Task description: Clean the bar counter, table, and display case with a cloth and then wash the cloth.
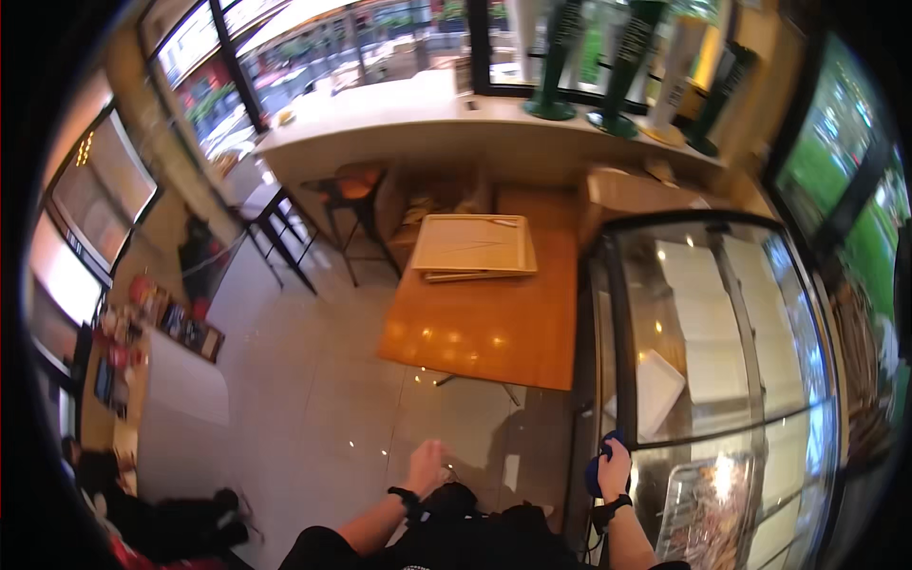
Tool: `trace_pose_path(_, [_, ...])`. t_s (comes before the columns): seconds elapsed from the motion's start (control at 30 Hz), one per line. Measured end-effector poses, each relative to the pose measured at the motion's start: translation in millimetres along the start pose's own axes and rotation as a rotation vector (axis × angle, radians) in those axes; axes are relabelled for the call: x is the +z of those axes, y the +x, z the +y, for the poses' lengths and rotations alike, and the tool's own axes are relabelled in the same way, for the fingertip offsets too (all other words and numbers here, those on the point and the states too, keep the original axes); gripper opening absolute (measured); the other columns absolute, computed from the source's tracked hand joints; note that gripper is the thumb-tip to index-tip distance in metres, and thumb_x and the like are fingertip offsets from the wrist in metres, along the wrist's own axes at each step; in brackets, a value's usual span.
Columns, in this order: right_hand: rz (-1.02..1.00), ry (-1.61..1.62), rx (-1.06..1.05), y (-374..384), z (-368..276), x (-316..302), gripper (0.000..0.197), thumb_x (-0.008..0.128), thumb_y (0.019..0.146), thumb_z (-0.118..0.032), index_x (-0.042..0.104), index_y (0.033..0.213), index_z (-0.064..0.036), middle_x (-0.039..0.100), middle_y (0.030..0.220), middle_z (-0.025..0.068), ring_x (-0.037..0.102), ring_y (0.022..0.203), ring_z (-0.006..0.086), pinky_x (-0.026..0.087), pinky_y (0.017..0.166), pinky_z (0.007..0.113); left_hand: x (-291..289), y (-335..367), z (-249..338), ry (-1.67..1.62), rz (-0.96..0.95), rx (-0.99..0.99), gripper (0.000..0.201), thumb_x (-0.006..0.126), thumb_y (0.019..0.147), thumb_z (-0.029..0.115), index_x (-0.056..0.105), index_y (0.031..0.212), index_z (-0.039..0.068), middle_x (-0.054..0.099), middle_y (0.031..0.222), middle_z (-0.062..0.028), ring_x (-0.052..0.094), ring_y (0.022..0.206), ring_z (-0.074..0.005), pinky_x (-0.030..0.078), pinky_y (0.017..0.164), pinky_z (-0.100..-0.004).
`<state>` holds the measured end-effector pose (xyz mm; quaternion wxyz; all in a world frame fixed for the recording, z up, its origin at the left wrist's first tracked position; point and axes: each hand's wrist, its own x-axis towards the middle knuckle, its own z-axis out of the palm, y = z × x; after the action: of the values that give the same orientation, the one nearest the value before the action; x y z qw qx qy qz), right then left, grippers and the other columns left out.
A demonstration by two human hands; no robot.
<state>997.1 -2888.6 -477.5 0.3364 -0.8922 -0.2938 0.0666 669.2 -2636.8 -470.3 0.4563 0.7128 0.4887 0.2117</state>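
Observation:
At the frame of a glass display case (622, 323), my right hand (617, 473) is closed around a dark blue cloth (593, 477), bunched up and partly hidden by the fingers. My left hand (429, 465) hangs low in front of me over the tiled floor, apart from the case; its fingers are blurred and I see nothing held in it. Inside the case, near my right hand, lie a white tray (657, 391) and a clear package (711, 508) with contents I cannot make out.
Ahead stands an orange-brown wooden table (484, 328) carrying light wooden trays (473, 245). Bar stools (275, 223) stand along a window counter (380, 119), which bears tall green cups (553, 71). A person in dark clothes (171, 522) is at the lower left.

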Motion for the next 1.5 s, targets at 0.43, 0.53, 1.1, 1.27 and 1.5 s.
trace_pose_path(0.43, [-0.705,0.645,0.195,6.2,-320.1,227.1,0.026,0.057,0.082,0.000,0.070,0.105,0.0006,0.069,0.097,0.0059,0.062,0.088,0.0138,0.048,0.079,0.025,-233.2,27.2,-112.5,-0.615,0.168,-0.650,0.050,0.046,0.101,0.042,0.039,0.059,0.016,0.034,0.048,0.0049,0.031,0.037,-0.0083,0.022,0.037,-0.0263])
trace_pose_path(0.53, [-0.399,0.569,-0.024,54.2,-298.9,257.0,0.028,0.055,0.085,-0.002,0.067,0.110,-0.0001,0.068,0.107,0.0097,0.063,0.102,0.0202,0.048,0.091,0.031,-252.4,17.6,-155.8,-0.624,0.214,-0.721,0.051,0.046,0.100,0.045,0.038,0.059,0.016,0.033,0.047,0.0049,0.031,0.037,-0.0088,0.022,0.037,-0.0265])
trace_pose_path(1.1, [-0.647,0.059,-0.502,73.7,-412.2,511.5,0.032,0.058,0.082,-0.006,0.062,0.114,-0.0002,0.062,0.113,0.0194,0.057,0.109,0.0375,0.043,0.097,0.043,-289.8,-153.9,-305.7,0.581,0.168,-0.779,0.014,0.051,0.093,0.015,0.057,0.098,0.005,0.063,0.073,-0.0197,0.063,0.066,-0.0377,0.050,0.062,-0.0491])
trace_pose_path(1.27, [-1.520,0.274,-0.012,77.2,-525.8,608.0,0.026,0.051,0.088,-0.003,0.066,0.108,0.0048,0.068,0.094,0.0105,0.064,0.084,0.0186,0.052,0.076,0.029,-334.9,-50.9,-210.2,-0.066,0.707,-1.154,0.044,0.047,0.095,0.038,0.066,0.085,-0.001,0.065,0.086,-0.0284,0.062,0.085,-0.0481,0.049,0.074,-0.0544])
trace_pose_path(1.5, [-1.706,0.149,0.102,-3.1,-634.2,687.5,0.017,0.056,0.087,-0.010,0.066,0.093,0.0030,0.066,0.085,0.0098,0.063,0.076,0.0202,0.051,0.069,0.035,-248.6,-179.0,-209.2,-0.211,1.198,-1.635,0.052,0.050,0.092,0.044,0.070,0.090,-0.004,0.064,0.088,-0.0327,0.063,0.091,-0.0494,0.049,0.082,-0.0550])
